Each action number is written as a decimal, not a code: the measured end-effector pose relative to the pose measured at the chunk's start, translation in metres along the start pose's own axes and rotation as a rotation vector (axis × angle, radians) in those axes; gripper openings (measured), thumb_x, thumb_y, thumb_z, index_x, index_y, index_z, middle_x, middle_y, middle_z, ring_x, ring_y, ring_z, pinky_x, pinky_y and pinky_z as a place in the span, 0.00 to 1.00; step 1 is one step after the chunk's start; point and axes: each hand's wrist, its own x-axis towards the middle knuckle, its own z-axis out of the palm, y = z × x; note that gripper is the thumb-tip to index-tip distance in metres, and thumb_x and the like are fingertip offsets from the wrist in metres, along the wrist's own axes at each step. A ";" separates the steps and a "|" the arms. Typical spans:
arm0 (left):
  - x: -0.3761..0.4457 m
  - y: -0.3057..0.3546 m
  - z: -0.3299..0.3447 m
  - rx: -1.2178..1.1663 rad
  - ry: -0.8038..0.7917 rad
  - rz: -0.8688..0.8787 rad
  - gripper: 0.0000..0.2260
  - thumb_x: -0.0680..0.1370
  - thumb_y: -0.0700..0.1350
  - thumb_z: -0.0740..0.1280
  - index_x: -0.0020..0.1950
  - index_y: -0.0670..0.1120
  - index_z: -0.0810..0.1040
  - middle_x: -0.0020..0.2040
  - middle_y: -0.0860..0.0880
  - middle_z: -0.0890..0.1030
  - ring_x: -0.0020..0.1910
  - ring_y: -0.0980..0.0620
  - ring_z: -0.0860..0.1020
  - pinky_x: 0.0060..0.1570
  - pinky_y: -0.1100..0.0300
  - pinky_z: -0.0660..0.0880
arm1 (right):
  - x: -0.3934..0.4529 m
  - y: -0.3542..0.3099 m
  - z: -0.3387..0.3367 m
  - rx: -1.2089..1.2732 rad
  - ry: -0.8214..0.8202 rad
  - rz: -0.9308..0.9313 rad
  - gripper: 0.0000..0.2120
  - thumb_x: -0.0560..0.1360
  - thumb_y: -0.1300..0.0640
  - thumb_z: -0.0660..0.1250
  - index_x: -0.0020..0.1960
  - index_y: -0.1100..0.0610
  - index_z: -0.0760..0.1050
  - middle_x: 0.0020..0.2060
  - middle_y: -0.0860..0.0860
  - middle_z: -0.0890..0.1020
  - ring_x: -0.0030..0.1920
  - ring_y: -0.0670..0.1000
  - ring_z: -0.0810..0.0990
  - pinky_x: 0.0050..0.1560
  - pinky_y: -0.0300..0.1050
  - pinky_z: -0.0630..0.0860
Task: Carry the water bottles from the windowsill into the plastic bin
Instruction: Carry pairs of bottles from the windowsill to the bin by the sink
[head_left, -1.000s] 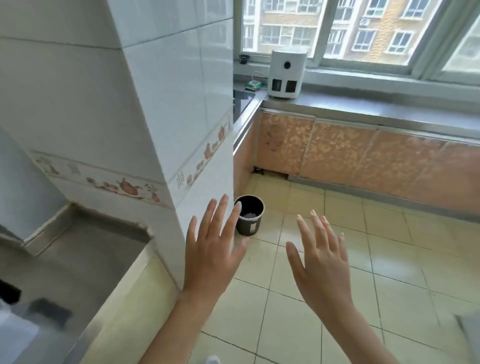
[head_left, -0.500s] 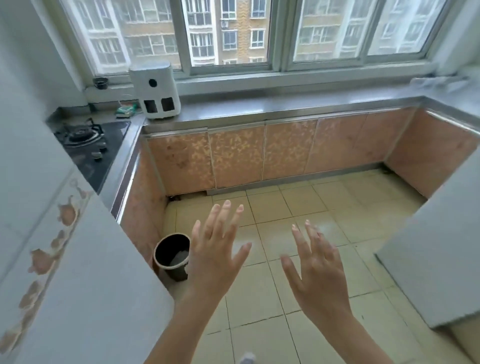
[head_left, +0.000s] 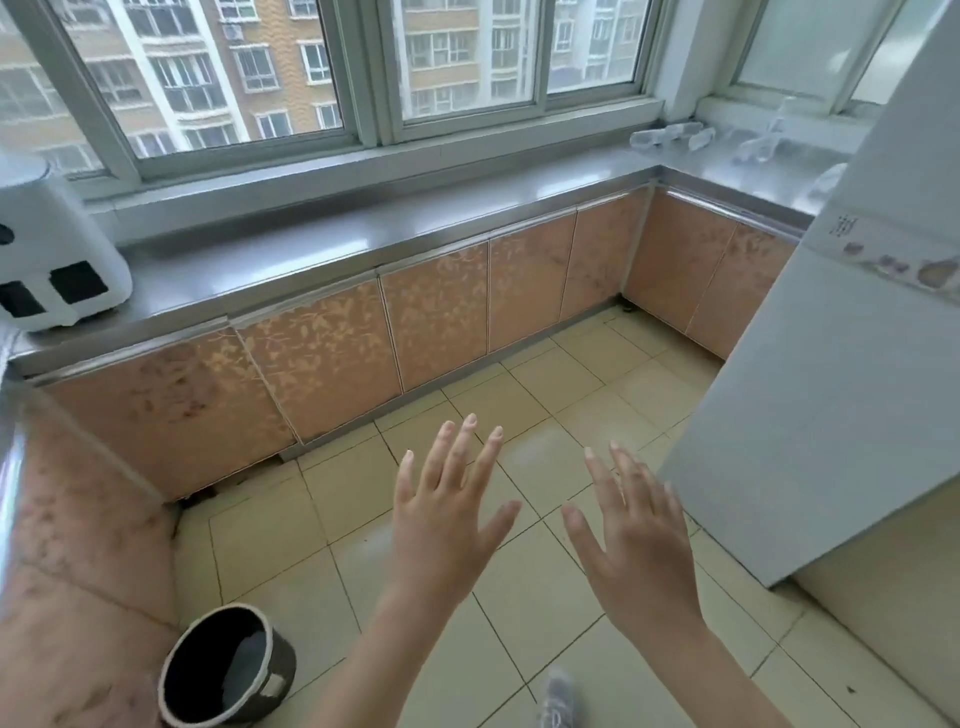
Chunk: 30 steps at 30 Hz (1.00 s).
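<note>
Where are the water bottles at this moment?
In the head view the water bottles lie at upper right, on the counter in the corner under the window, far from both empty hands.

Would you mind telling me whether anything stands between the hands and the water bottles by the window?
Nothing visible blocks the way. The left hand and right hand are open over bare floor tiles; the water bottles lie on the steel counter in the far right corner. No plastic bin is in view.
</note>
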 end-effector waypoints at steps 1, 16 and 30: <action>0.018 0.002 0.010 0.002 -0.007 0.018 0.30 0.77 0.63 0.56 0.76 0.53 0.66 0.77 0.50 0.67 0.76 0.50 0.60 0.69 0.40 0.66 | 0.015 0.009 0.003 -0.008 0.002 0.015 0.29 0.77 0.40 0.51 0.73 0.52 0.65 0.73 0.54 0.67 0.72 0.55 0.65 0.70 0.59 0.59; 0.313 0.029 0.132 0.087 -0.042 0.122 0.32 0.77 0.66 0.54 0.77 0.52 0.66 0.77 0.49 0.67 0.76 0.50 0.59 0.70 0.44 0.57 | 0.291 0.123 0.035 -0.032 0.041 0.052 0.28 0.76 0.40 0.52 0.72 0.51 0.66 0.73 0.55 0.67 0.72 0.56 0.64 0.69 0.61 0.63; 0.594 0.031 0.247 -0.035 -0.030 0.202 0.31 0.76 0.65 0.56 0.76 0.53 0.68 0.76 0.50 0.69 0.75 0.51 0.60 0.69 0.45 0.57 | 0.543 0.210 0.088 -0.138 0.018 0.206 0.32 0.78 0.36 0.41 0.73 0.50 0.65 0.73 0.54 0.67 0.73 0.55 0.64 0.70 0.62 0.61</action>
